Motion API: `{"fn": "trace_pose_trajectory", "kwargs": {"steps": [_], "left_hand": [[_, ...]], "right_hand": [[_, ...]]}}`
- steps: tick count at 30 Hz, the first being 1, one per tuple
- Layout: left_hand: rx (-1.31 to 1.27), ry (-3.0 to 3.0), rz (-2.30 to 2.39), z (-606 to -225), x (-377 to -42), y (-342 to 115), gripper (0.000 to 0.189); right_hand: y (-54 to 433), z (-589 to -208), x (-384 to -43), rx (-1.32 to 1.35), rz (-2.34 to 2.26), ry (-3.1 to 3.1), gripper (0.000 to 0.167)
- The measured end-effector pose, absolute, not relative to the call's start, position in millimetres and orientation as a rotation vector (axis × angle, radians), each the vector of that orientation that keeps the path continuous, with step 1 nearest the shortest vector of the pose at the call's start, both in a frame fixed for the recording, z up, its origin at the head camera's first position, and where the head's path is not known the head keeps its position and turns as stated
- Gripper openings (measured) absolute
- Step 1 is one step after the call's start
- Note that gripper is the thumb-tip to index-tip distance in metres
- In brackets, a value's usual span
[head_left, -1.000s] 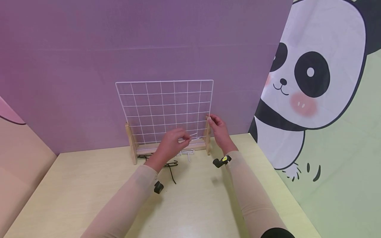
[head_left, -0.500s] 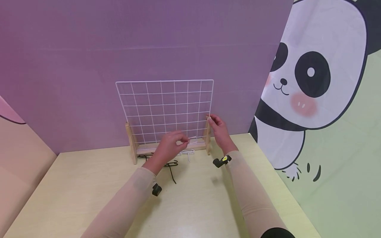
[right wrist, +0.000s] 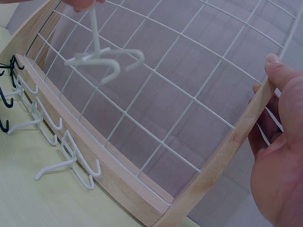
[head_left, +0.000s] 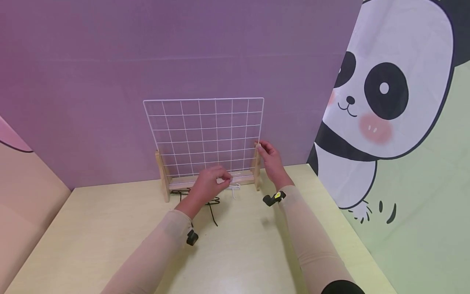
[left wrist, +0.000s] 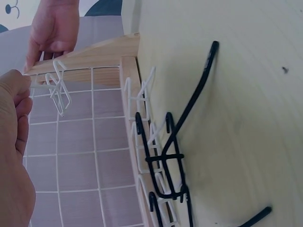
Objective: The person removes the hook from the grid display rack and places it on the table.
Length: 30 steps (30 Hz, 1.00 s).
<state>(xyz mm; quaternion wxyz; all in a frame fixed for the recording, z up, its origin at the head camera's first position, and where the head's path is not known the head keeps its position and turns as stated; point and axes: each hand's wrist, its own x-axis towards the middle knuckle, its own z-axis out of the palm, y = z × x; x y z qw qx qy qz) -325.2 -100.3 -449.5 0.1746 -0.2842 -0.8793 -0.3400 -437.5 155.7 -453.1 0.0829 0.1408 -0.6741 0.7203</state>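
A white wire grid panel [head_left: 216, 128] stands upright in a wooden stand [right wrist: 222, 158]. In front of its lower right part, my left hand [head_left: 209, 185] pinches a white wire hook [right wrist: 97, 59] by its straight peg. In the right wrist view the hook's bent prongs hang below the fingertips, and it appears apart from the grid. My right hand [head_left: 272, 164] grips the stand's right upright, its thumb on the near side by the grid's edge and its fingers behind. Most of the left hand is out of the right wrist view.
Several white hooks [right wrist: 72, 161] lie along the stand's base on the pale table [head_left: 242, 245]. Several black hooks [left wrist: 164, 156] lie beside them to the left, their long pegs jutting toward the person. A purple backdrop [head_left: 110, 81] rises behind the stand.
My left hand has come down and slightly left, with the white hook in its fingertips. The right hand stays on the wooden upright.
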Motion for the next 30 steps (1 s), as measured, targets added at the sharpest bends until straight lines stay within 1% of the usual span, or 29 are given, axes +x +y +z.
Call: {"fn": "trace_pose_trajectory", "kwargs": {"steps": [9, 30], "left_hand": [[-0.759, -2.561, -0.957, -463.9, -327.3, -97.7, 0.009], [-0.773, -2.573, -1.002, -494.4, -330.8, -84.5, 0.008]], "right_hand": [[155.3, -454.5, -441.3, 0.432, 2.158, -1.984, 0.035], [155.7, -456.3, -443.1, 0.448, 2.16, -1.978, 0.036]]}}
